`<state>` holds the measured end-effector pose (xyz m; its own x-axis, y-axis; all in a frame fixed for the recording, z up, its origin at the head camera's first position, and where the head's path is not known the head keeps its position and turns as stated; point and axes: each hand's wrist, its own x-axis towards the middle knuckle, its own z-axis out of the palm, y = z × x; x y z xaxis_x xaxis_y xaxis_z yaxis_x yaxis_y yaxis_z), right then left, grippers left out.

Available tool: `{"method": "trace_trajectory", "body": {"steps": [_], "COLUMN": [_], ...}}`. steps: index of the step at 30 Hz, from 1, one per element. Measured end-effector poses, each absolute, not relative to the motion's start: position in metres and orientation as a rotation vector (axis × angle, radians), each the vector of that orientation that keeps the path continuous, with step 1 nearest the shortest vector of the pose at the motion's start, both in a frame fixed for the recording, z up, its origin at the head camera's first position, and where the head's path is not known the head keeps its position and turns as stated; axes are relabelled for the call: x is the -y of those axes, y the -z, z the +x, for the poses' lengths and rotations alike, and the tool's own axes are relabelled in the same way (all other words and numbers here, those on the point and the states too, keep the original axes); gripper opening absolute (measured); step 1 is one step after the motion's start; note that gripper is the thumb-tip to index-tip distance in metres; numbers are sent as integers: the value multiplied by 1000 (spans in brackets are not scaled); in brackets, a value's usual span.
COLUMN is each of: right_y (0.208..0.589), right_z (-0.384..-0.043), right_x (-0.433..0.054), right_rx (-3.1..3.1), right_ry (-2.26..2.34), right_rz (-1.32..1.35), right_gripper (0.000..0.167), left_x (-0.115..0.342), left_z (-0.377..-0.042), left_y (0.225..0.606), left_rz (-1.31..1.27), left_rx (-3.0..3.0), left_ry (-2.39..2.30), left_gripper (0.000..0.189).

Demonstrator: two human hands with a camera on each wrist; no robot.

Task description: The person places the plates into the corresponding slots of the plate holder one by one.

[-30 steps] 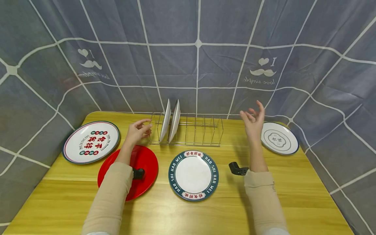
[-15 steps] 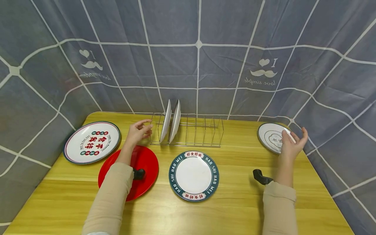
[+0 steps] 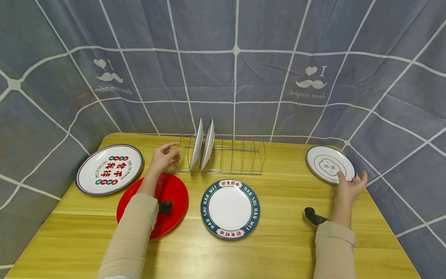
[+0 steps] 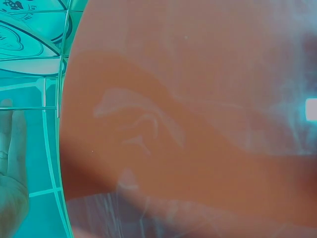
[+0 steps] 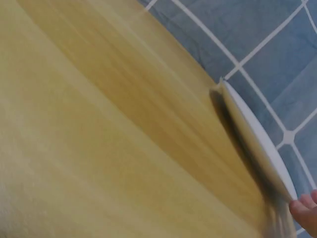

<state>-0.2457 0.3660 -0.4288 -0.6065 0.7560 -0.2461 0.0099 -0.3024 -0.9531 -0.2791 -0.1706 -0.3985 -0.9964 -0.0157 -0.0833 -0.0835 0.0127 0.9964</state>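
Note:
My left hand [image 3: 165, 156] is at the left end of the wire dish rack [image 3: 240, 172], fingertips at its end wire. In the left wrist view the fingers [image 4: 18, 144] look straight behind a wire. Two white plates [image 3: 208, 145] stand on edge in the rack's left slots. My right hand [image 3: 348, 190] is at the near rim of a small white plate with a dark rim [image 3: 322, 164], lying at the far right. Its thumb is over the rim and the other fingers are spread to the right. In the right wrist view a fingertip [image 5: 299, 210] meets the plate edge.
A red plate [image 3: 174, 205] lies partly under the left forearm. Farther left lies a large white plate with red lettering [image 3: 94, 170]. A teal-rimmed plate [image 3: 230, 207] lies in front of the rack. A grey checked curtain [image 3: 265, 77] borders the wooden table [image 3: 271, 248].
From the air right of the rack, my right hand has moved right and down to the small plate, then slightly toward me to its near rim. The left hand has stayed at the rack.

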Motion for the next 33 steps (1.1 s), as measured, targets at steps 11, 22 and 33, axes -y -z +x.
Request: {"method": "trace_trajectory", "body": {"steps": [11, 22, 33], "right_y": [447, 450, 451], "right_z": [-246, -245, -250], "right_x": [-381, -389, -394], "right_rx": [1471, 1360, 1305], "right_ry": [-1983, -2174, -2233], "right_rz": [-1064, -1112, -1219], "right_gripper": [81, 85, 80], "left_x": [173, 181, 178], "left_z": [-282, -291, -289], "left_y": [404, 425, 418], "left_rz": [-115, -44, -88], "left_rx": [-2177, -2235, -2209], "left_ry": [-2178, -2198, -2163], "left_gripper": [20, 27, 19]}}
